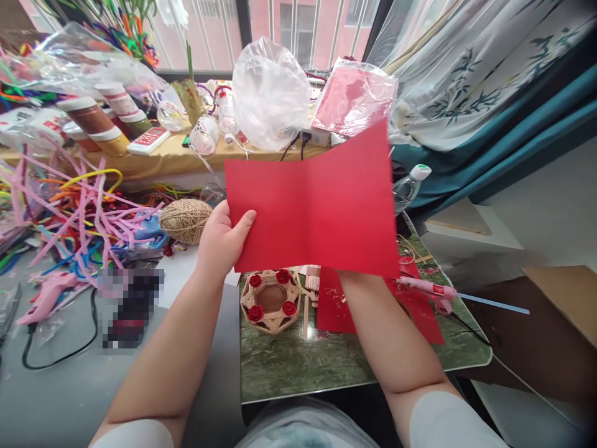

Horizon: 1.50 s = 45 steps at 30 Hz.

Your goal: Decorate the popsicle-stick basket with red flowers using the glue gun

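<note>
A red sheet of card (280, 211) with a crease down its middle is held up over the table. My left hand (221, 236) grips its left edge, thumb on the front and fingers behind. Behind the sheet's lower right part, my right hand is hidden; only the forearm shows. Below lies an octagonal woven twine basket (270, 320) with red roses around its rim. More red card (331, 311) is spread on the green table (298, 367) beside it, partly under my right forearm. A ball of twine (185, 221) sits just left of my left hand.
A pink glue gun (429, 287) with a blue stick lies at the right, its cord hanging off the table edge. Another pink glue gun (51, 295) and pink pipe cleaners (84, 218) cover the left. Paint jars (93, 124) and a bottle (410, 186) stand behind.
</note>
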Each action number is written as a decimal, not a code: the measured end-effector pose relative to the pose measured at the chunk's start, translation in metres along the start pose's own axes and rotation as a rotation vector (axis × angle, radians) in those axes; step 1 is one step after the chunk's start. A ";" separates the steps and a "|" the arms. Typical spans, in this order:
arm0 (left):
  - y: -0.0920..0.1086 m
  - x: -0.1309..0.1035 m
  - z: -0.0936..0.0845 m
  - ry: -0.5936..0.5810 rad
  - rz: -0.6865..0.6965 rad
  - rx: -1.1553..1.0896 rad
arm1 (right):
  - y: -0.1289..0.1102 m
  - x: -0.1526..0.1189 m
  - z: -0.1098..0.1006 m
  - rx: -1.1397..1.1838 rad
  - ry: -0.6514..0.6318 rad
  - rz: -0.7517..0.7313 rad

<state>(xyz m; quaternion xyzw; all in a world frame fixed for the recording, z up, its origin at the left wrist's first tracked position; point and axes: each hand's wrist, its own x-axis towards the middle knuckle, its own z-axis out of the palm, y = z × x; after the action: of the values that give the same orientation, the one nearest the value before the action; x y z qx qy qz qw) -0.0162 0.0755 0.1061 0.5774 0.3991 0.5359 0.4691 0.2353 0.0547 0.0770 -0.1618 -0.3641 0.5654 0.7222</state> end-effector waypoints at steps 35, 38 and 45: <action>0.117 -0.221 -0.246 0.685 -0.832 0.606 | 0.026 -0.170 0.031 -1.370 -0.326 0.251; 0.118 -0.231 -0.239 0.642 -0.924 0.527 | 0.037 -0.161 0.036 -1.309 -0.271 0.283; 0.071 -0.245 -0.224 0.341 -0.943 0.264 | 0.036 -0.158 0.032 -1.037 -0.091 0.340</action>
<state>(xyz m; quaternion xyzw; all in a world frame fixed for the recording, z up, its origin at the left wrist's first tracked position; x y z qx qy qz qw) -0.2677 -0.1522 0.1120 0.2936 0.7509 0.2979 0.5111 0.1726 -0.0874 0.0212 -0.5284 -0.5948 0.4270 0.4298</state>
